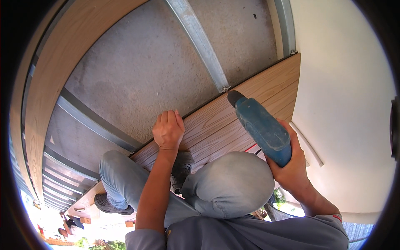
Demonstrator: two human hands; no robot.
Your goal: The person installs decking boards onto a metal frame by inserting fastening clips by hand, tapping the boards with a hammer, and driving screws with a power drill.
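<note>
Blue drill (263, 130), right fingers (295, 141) wrapped around it, left fingers (168, 117) curled near wood-grain planks (212, 121)

Left hand (168, 131): fingers curled, at the far edge of the wooden planks (212, 116)
Right hand (293, 162): grips the near end of the blue drill (262, 127)
Drill nose (236, 98): dark, just beside a metal beam (200, 41)
White wall (341, 108): to the right

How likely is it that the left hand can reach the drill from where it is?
Probably yes: nothing visible stands between the left hand and the drill, gripped by the right hand, though the left hand looks curled.
</note>
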